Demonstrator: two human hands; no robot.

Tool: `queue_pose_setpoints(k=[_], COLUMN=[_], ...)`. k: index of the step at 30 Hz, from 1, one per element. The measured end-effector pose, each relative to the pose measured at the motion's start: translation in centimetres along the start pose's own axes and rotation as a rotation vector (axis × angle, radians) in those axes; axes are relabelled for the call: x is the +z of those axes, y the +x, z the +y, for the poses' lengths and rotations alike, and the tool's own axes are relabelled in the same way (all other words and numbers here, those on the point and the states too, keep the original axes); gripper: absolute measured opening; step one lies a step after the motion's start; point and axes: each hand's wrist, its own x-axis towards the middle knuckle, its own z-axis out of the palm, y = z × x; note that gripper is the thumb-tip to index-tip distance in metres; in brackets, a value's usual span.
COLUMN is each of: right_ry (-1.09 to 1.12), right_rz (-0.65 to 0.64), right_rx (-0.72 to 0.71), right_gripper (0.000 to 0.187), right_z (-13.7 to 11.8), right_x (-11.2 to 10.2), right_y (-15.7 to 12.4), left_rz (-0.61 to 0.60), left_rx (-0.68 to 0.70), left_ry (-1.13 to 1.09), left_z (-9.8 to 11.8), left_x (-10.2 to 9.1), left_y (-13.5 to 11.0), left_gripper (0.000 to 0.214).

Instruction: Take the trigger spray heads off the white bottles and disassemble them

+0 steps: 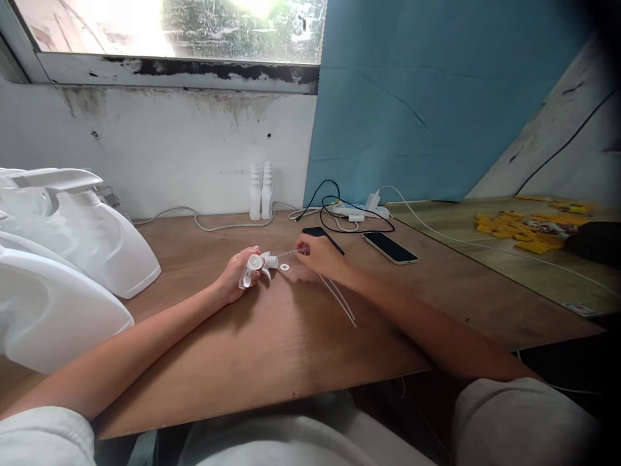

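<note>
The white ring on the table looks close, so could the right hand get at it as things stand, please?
Probably yes: the white ring lies uncovered near the right hand, though that hand holds a slim rod.

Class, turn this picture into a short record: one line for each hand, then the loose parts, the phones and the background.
Left hand: grips a white spray head
Right hand: pinches a slender piece pointing toward the spray head; contact unclear
Loose parts: white washer between the hands; two thin white tubes near the right forearm
Phones: pale-edged phone right of dark phone
Background: two small white bottles by the wall
</note>
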Motion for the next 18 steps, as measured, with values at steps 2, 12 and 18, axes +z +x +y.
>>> queue_pose_setpoints(k=[2,12,18], right_ry=[0.150,0.590,0.480], right_rz=[0.136,0.111,0.083], right_rx=[-0.056,-0.243,-0.309], right_gripper=[0.011,0.022,0.022], right_z=[-0.7,-2.6,-2.9], right_x=[-1.2,-2.5,-2.0], right_y=[0.1,-1.4,-2.0], left_rz=[0.023,0.025,0.026], left_rx=[0.005,0.020,0.036], left_ry=[0.023,0.072,0.075], left_z=[0.0,-0.1,-0.1], left_x=[0.1,0.2,0.4], left_y=[0.0,0.0,-0.1], left_gripper=[0.026,0.026,0.028])
